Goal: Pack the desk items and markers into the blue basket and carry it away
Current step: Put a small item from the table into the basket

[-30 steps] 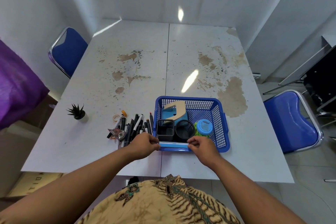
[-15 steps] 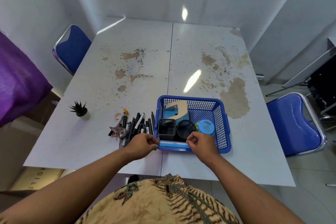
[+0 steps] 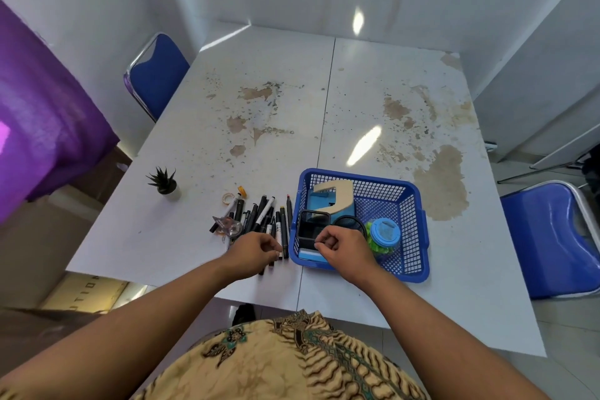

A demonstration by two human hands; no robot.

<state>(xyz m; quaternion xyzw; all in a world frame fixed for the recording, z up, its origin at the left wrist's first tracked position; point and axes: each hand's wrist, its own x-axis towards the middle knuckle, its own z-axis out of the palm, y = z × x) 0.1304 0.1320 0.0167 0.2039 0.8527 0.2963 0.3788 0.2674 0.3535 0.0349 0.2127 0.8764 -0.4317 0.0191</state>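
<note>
The blue basket [image 3: 419, 230] stands on the white table [image 3: 194, 237] near its front edge. Inside are a black square pen holder [image 3: 313, 225], a round black mesh cup [image 3: 349, 221], a jar with a blue lid [image 3: 385, 233], a blue item under a beige wooden piece [image 3: 339, 196] and a light-blue flat item [image 3: 307, 255] against the near wall. Several markers [image 3: 263, 214] lie just left of the basket. My left hand [image 3: 255, 250] hovers over their near ends, fingers curled. My right hand [image 3: 345, 248] is over the basket's near-left corner, fingers curled, with nothing visible in it.
A clear tape dispenser [image 3: 229, 226] and a tape roll [image 3: 228, 197] lie left of the markers, and a small potted plant [image 3: 164, 184] stands farther left. Blue chairs stand at the far left [image 3: 157, 75] and right [image 3: 548, 237]. A purple curtain [image 3: 42, 114] hangs on the left.
Both hands have let go of the light-blue flat item, which now rests in the basket. My left hand has moved left to the markers; my right hand has lifted a little.
</note>
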